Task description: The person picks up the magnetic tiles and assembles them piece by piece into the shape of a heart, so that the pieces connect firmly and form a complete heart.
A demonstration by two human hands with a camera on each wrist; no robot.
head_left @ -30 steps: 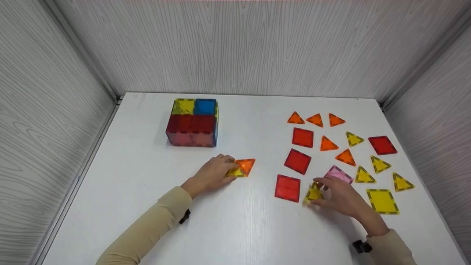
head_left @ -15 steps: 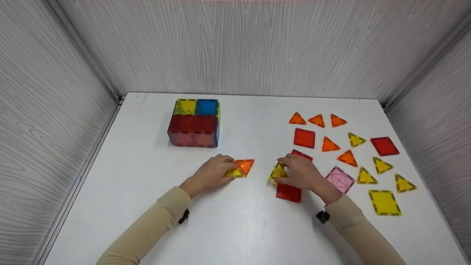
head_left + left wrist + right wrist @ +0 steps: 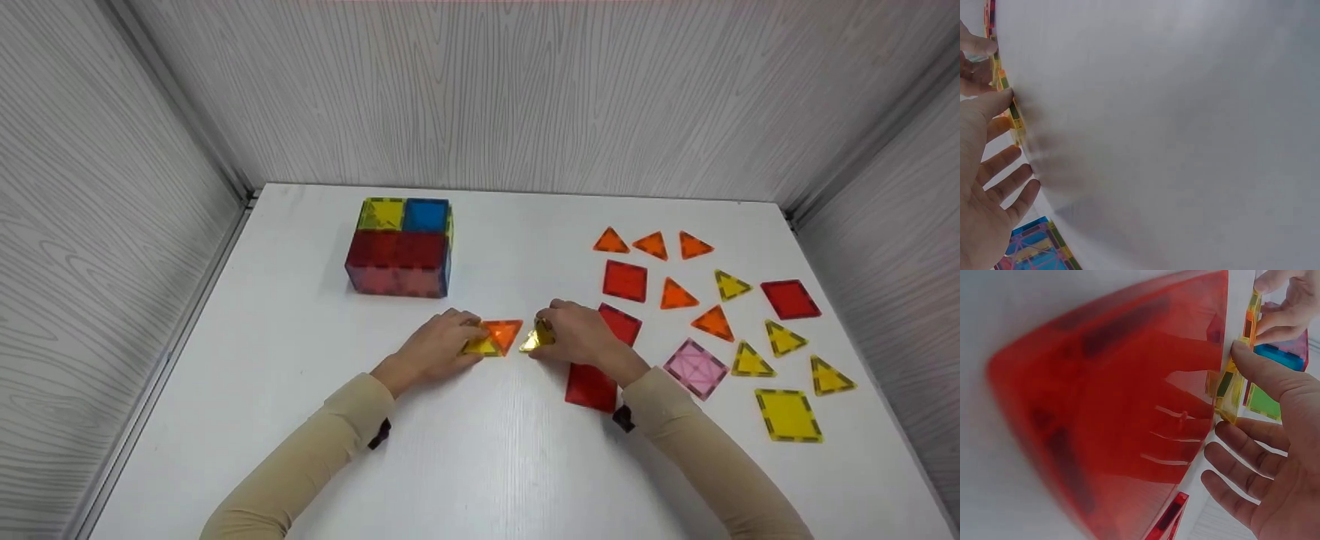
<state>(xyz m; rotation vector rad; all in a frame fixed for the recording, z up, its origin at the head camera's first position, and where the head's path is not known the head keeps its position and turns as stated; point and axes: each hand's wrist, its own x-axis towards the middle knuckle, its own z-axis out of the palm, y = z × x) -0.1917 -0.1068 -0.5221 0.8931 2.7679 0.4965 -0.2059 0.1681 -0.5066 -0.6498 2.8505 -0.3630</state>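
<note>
At the left of the white counter (image 3: 465,465) stands a box-shaped block (image 3: 397,251), its top showing one yellow, one blue and two red panels. The left hand (image 3: 437,343) pinches a see-through yellow triangle (image 3: 484,347) on the counter between thumb and index finger, its other fingers loosely spread. Against that tile's right side lies one glossy orange triangle (image 3: 504,334), point toward the person. Across a narrow gap comes a second yellow triangle (image 3: 535,337), shiny and dark-edged, pinched by the thumb and forefinger of the right hand (image 3: 583,334), remaining fingers extended. Farther right are four red squares (image 3: 625,281), two partly covered, then five loose orange triangles (image 3: 679,293), one pink square (image 3: 696,368), four loose yellow triangles (image 3: 752,361) and one yellow square (image 3: 789,415).
</note>
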